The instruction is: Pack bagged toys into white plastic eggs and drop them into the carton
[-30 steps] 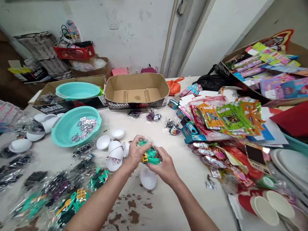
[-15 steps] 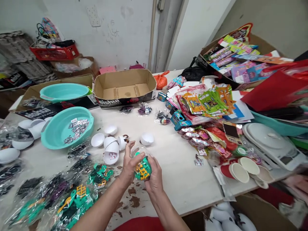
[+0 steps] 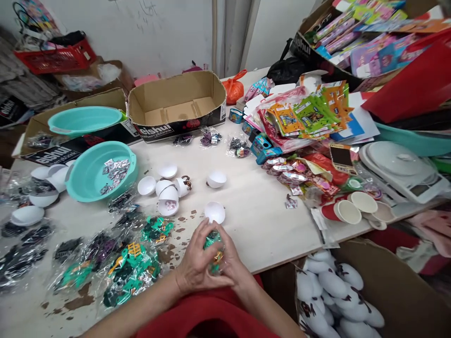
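Observation:
Close to my body, my left hand (image 3: 198, 258) and my right hand (image 3: 230, 256) are wrapped together round a clear bag of green and orange plastic parts (image 3: 213, 251). Fingers cover much of the bag. Just beyond my fingertips a white half shell (image 3: 214, 212) lies on the table, open side up. Another white half shell (image 3: 216, 179) lies farther back. To the left sits a cluster of white half shells (image 3: 167, 191), one holding a small printed packet (image 3: 169, 205). More bagged green and orange parts (image 3: 134, 267) are heaped by my left forearm.
A turquoise basin (image 3: 81, 180) holds small printed packets. Behind it stand cardboard trays (image 3: 176, 103). At right are snack bags (image 3: 310, 112), paper cups (image 3: 347, 211) and a kitchen scale (image 3: 398, 164). Below the table's right edge, a carton holds white egg-like shells (image 3: 331, 286).
Both hands have drawn the bag nearer my body and closed more tightly round it. A white half shell now shows just beyond my fingers. The camera view has shifted.

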Available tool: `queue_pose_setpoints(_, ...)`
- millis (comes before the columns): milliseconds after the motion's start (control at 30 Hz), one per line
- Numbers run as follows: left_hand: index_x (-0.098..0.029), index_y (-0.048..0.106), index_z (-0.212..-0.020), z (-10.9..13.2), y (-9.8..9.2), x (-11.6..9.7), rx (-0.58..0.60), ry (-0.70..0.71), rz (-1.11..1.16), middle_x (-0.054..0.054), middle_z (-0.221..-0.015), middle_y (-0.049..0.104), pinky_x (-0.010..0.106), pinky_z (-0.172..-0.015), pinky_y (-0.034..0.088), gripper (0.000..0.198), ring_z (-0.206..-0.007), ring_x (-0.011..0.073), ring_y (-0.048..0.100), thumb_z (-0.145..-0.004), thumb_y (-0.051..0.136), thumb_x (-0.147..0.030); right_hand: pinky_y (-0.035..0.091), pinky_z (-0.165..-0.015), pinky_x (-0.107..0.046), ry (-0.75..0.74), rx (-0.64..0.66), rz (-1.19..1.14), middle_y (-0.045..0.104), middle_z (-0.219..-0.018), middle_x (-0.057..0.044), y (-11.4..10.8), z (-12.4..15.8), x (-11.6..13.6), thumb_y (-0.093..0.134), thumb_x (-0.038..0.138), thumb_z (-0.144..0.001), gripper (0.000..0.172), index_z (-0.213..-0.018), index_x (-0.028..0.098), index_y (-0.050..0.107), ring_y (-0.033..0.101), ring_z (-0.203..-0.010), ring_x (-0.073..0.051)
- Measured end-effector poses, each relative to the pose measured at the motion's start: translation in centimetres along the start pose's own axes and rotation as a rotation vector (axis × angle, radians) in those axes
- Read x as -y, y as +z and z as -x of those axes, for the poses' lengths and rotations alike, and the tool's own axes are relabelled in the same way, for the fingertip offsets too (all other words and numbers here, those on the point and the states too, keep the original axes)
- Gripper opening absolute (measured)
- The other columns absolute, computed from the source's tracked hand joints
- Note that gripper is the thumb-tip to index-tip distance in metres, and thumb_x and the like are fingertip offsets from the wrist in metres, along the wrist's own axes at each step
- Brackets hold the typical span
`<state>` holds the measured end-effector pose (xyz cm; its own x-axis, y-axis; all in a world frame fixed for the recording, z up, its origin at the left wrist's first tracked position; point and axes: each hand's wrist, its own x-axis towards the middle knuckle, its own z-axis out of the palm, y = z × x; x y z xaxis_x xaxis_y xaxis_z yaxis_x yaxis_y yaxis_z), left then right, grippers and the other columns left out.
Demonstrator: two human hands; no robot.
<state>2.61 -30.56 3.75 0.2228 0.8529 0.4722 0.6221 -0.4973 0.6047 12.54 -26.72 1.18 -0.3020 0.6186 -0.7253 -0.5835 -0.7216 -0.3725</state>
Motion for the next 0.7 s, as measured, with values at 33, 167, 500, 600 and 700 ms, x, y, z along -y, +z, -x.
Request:
queue_pose_setpoints(33, -0.016, 0.057, -0.097, 0.4, 0.0, 0.2, 0.05, 0.038, 0.007, 0.019, -0.127, 0.047, 0.054, -0.094, 0.044, 0.038, -0.121, 0.0358, 0.044, -0.074, 0.068, -0.045, 0.051, -0.073, -0.025, 0.045, -0.008, -0.021, 0.066, -0.076, 0.003, -0.2, 0.3, 0.0, 0.078, 0.043, -0.063, 0.03, -0.078, 0.021, 0.064, 0.062, -0.076, -0.015)
queue_pose_setpoints(167, -0.017, 0.052, -0.079, 0.3, 0.7, 1.2, -0.005, -0.103, 0.047, 0.007, -0.086, 0.056, 0.032, -0.071, 0.047, 0.006, -0.082, 0.0183, 0.052, -0.083, 0.057, -0.018, 0.05, -0.066, -0.026, 0.234, -0.039, -0.107, 0.068, -0.08, 0.002, -0.9, 1.2, -0.2, 0.077, 0.046, -0.064, 0.036, -0.086, 0.021, 0.066, 0.062, -0.072, -0.015)
queue_pose_setpoints(500, -0.021, 0.068, -0.101, -0.4, 3.8, -0.1, -0.054, -0.152, 0.121, 0.012, -0.109, 0.054, 0.04, -0.084, 0.047, 0.025, -0.103, 0.0245, 0.053, -0.079, 0.056, -0.017, 0.047, -0.059, -0.022, 0.077, -0.059, -0.178, 0.06, -0.062, 0.003, -2.6, -0.6, 0.1, 0.079, 0.035, -0.057, 0.027, -0.066, 0.018, 0.061, 0.054, -0.059, -0.012)
queue_pose_setpoints(600, -0.018, 0.068, -0.091, -0.4, 3.3, -0.4, -0.011, -0.281, 0.305, 0.012, -0.11, 0.059, 0.036, -0.083, 0.05, 0.017, -0.1, 0.0222, 0.058, -0.078, 0.057, -0.016, 0.048, -0.058, -0.024, 0.172, -0.042, -0.179, 0.058, -0.058, 0.002, -2.7, 0.1, 0.0, 0.079, 0.032, -0.053, 0.027, -0.062, 0.017, 0.059, 0.054, -0.057, -0.013)
queue_pose_setpoints(700, -0.018, 0.063, -0.078, -1.5, 2.1, 0.0, -0.015, -0.383, 0.39, 0.005, -0.078, 0.063, 0.028, -0.07, 0.049, 0.008, -0.075, 0.0158, 0.059, -0.08, 0.055, -0.015, 0.05, -0.066, -0.026, 0.236, -0.004, -0.136, 0.062, -0.066, -0.001, -2.7, 0.7, 0.2, 0.078, 0.038, -0.058, 0.03, -0.07, 0.017, 0.06, 0.059, -0.067, -0.015)
